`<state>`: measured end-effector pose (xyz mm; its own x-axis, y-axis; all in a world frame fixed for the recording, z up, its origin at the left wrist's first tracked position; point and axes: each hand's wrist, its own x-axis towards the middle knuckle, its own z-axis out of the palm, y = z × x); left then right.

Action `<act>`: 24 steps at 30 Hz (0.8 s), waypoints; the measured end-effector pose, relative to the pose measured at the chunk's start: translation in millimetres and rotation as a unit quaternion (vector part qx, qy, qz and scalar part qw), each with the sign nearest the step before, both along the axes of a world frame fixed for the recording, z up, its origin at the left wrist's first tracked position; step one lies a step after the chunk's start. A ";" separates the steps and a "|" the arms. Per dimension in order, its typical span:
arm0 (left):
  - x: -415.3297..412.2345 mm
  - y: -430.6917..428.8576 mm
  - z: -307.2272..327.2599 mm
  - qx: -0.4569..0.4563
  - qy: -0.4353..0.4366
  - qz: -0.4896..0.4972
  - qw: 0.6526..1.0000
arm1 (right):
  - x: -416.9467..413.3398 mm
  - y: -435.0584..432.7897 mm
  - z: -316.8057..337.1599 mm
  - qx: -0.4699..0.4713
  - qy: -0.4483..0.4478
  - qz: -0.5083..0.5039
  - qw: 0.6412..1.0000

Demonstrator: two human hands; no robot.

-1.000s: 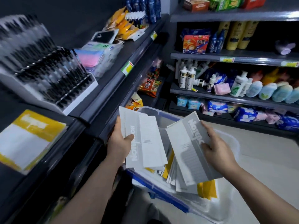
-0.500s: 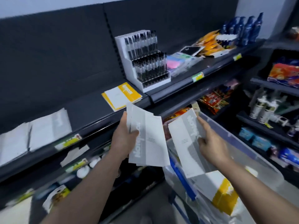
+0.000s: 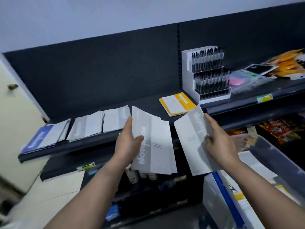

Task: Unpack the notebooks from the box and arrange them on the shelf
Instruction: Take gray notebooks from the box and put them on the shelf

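My left hand (image 3: 127,142) grips a small stack of grey-and-white notebooks (image 3: 156,146) by their left edge, held just in front of the dark shelf (image 3: 82,144). My right hand (image 3: 217,142) holds a single grey notebook (image 3: 188,139) by its right edge, tilted. On the shelf lie grey notebook stacks (image 3: 100,123), a blue notebook (image 3: 41,138) at the left end and a yellow notebook (image 3: 178,104) further right. The clear plastic box (image 3: 270,156) with a blue rim stands at lower right, with more notebooks inside.
A white pen display rack (image 3: 208,75) stands on the shelf right of the yellow notebook, with packets (image 3: 247,80) beyond it. Lower shelves hold bottles (image 3: 142,175) and snack packs (image 3: 280,129). A pale door (image 3: 14,113) is at the left.
The view has swung left and up from the box towards the shelf. Both hands have carried their notebooks up in front of the shelf, keeping the same grips.
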<state>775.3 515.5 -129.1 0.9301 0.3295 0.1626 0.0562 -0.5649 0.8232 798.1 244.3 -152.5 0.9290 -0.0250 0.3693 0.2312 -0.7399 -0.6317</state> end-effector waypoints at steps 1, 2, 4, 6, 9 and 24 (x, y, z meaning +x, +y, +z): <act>-3.3 11.8 1.6 -0.001 -0.003 0.011 1.000 | 2.2 10.8 2.0 0.014 -0.004 0.009 1.000; -6.7 24.7 3.2 -0.008 -0.007 0.021 1.000 | 4.5 22.0 3.7 0.026 -0.002 0.016 1.000; -10.3 54.7 4.1 -0.032 -0.024 0.042 0.998 | 9.4 43.8 6.0 0.050 0.013 0.031 0.998; -12.5 88.3 8.2 -0.057 -0.036 0.075 0.995 | 14.4 69.4 9.2 0.068 0.022 0.046 0.996; -10.5 138.7 17.6 -0.079 -0.053 0.123 0.988 | 23.8 109.7 16.2 0.063 0.016 0.058 0.996; 60.2 339.0 47.2 -0.125 -0.070 0.111 0.984 | 140.8 322.0 19.9 0.261 0.123 0.059 0.956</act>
<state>835.6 854.5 -81.8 0.8056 0.5670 0.1717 0.0316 -0.3305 0.9433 938.9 566.3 -132.5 0.9937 -0.0366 0.1055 0.0907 -0.2874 -0.9535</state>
